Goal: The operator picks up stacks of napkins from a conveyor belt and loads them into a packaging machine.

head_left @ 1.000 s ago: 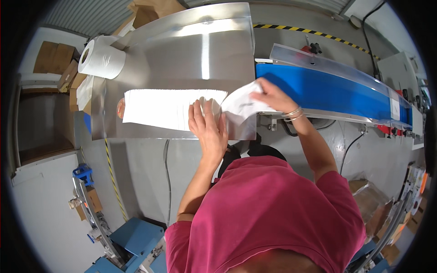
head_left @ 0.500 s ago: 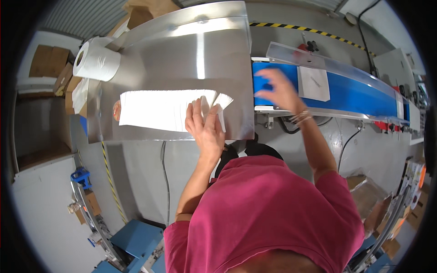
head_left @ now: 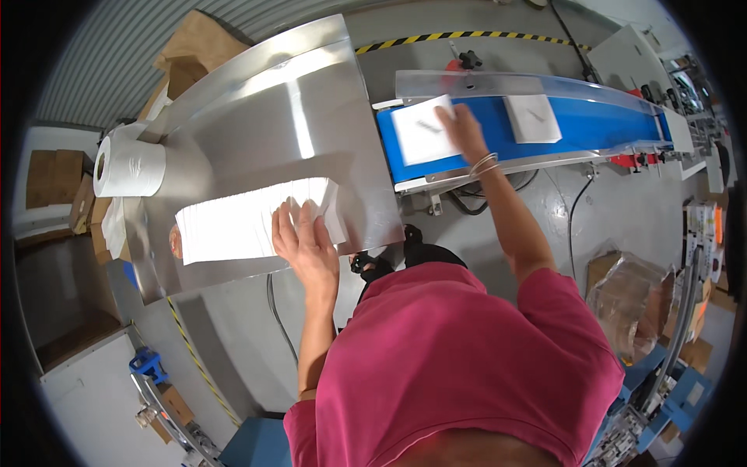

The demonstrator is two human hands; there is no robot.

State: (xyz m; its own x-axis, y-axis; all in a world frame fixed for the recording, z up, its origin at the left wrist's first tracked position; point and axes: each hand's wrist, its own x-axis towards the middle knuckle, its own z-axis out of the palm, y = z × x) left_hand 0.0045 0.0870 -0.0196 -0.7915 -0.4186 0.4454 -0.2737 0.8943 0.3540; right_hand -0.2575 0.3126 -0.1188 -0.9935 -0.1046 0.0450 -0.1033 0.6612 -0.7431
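A long row of white folded paper napkins (head_left: 226, 226) lies along the near side of the steel table. My left hand (head_left: 306, 245) rests over its right end, fingers spread on top of the paper. At the left end of the blue conveyor belt (head_left: 489, 117) is a flat white napkin stack (head_left: 420, 140) with a small grey print. The right hand (head_left: 465, 132), a little blurred, grips that stack by its right edge. Farther right on the belt sits another printed napkin stack (head_left: 534, 119), untouched.
A large white paper roll (head_left: 132, 167) stands at the table's left. A clear guard rail (head_left: 475, 83) runs along the belt's far side. A reddish round object (head_left: 176, 242) touches the row's left end. Cardboard boxes (head_left: 54, 179) are at far left.
My right hand, open over the bare belt end before, now holds a napkin stack there. The other stack has travelled right along the belt. The fanned napkins at the row's right end are gone.
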